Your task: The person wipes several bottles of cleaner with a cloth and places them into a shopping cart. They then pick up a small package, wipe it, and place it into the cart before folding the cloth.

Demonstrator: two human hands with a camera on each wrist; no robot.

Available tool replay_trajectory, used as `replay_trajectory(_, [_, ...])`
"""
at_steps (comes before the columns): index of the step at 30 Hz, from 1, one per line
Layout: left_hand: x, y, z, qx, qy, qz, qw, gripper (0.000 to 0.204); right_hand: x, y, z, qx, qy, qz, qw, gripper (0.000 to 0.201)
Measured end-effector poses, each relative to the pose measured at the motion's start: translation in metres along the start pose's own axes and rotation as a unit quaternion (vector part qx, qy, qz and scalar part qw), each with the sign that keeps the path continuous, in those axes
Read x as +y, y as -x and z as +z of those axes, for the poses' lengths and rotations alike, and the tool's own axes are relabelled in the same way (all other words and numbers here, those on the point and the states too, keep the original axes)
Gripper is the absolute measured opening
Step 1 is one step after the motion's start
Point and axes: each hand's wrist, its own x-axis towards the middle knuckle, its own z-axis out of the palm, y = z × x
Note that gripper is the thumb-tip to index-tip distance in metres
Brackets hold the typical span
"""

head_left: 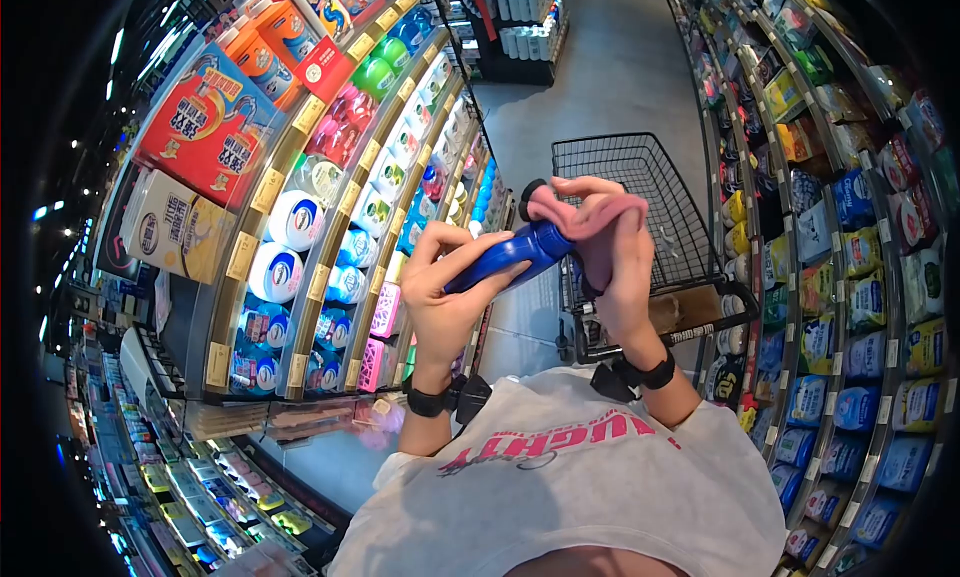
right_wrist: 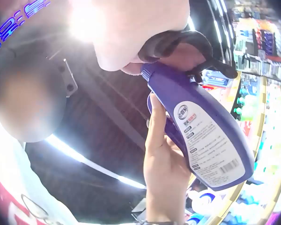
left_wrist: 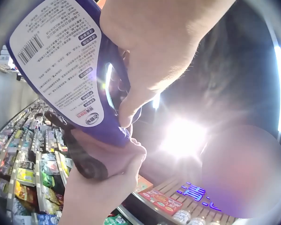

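A blue bottle (head_left: 515, 257) with a white printed back label (right_wrist: 208, 145) is gripped by my left hand (head_left: 440, 292), its fingers and thumb round the body and handle. At its neck, my right hand (head_left: 625, 277) holds a pink and dark cloth (head_left: 590, 217) pressed over the top. In the left wrist view the cloth (left_wrist: 91, 152) lies bunched between the right hand (left_wrist: 100, 187) and the bottle's neck. The cap end is hidden under cloth and fingers.
A black wire shopping cart (head_left: 640, 157) stands ahead, with a brown item (head_left: 685, 307) near its handle. Lit shelves of bottles (head_left: 300, 222) rise on the left, and shelves of bagged goods (head_left: 860, 297) on the right. Grey aisle floor (head_left: 610, 67) runs between them.
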Motion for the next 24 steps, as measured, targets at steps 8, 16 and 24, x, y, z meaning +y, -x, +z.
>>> replay_trajectory(8, [-0.005,0.010,-0.007,-0.015,0.023,-0.051,0.998,0.036,-0.007,0.008,0.015,0.014,0.366,-0.149,0.919,0.029])
replay_trajectory(16, [-0.018,0.015,-0.018,0.061,-0.016,-0.063,0.996,0.036,0.001,0.019,0.039,-0.084,0.439,-0.134,0.884,0.040])
replay_trajectory(24, [-0.045,0.022,-0.034,0.086,0.280,-0.157,0.943,0.016,0.027,0.053,0.031,0.128,0.025,0.201,0.971,0.050])
